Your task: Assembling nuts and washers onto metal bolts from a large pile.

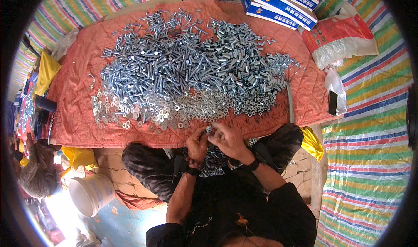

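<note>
My left hand (197,146) pinches a small shiny metal fastener (208,128) upright at the near edge of the red quilted cloth (78,112). Beside it my right hand (229,141) is curled, thumb and finger close together at the fastener; whether they hold a separate small part is hidden. Just beyond my hands lie loose flat washers (170,116) and smaller rings (202,104). Behind them spreads a big heap of bolts (152,66), with short metal sleeves (244,57) to its right and hex nuts (254,107) on its near right side. More metal fasteners (212,162) lie in my lap.
Blue-and-white boxes (278,10) and a red-and-white sack (342,36) stand at the far right. A dark phone (333,103) lies at the right edge, near a curved metal bar (290,102). A white bucket (91,195) is at lower left. Another person (39,168) sits far left.
</note>
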`<state>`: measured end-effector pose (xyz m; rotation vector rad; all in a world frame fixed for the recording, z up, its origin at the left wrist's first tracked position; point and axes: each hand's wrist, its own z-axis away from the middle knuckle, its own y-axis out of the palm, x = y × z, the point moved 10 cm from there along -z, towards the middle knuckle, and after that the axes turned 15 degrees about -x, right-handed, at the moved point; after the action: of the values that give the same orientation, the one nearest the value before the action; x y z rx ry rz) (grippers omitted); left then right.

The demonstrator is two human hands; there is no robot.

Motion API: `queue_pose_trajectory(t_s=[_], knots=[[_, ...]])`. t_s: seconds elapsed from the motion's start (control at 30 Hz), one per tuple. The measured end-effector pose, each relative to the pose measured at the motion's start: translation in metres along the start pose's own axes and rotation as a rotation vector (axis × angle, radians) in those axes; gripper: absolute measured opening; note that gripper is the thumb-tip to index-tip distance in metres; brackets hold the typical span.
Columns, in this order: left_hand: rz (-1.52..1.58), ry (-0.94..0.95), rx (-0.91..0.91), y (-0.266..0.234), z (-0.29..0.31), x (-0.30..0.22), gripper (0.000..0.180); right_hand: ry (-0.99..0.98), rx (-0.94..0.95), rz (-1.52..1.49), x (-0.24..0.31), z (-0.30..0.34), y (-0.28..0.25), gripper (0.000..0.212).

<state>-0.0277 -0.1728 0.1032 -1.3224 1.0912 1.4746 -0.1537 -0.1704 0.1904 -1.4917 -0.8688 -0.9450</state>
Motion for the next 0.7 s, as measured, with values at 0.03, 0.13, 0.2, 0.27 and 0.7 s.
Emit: queue_pose_trajectory(t_s=[0.03,0.13,0.2,0.27,0.7], knots=[[0.026,0.034,-0.013,-0.002,-0.001,-0.001,0.019,-0.005,0.002,-0.003,-0.004,0.001,0.003,0.025],[0.033,0.047,-0.005,-0.001,0.000,-0.007,0.019,-0.080,0.076,-0.150,-0.007,0.007,0.009,0.025],[-0.002,0.018,0.001,0.000,0.001,-0.013,0.019,0.052,0.225,0.057,-0.020,0.005,0.009,0.025],[-0.035,0.000,0.003,-0.001,0.000,-0.015,0.019,-0.067,0.065,0.082,-0.021,-0.004,-0.005,0.025],[-0.446,0.432,0.498,0.034,0.017,-0.040,0.019,-0.179,-0.107,0.403,-0.050,-0.013,-0.011,0.020]])
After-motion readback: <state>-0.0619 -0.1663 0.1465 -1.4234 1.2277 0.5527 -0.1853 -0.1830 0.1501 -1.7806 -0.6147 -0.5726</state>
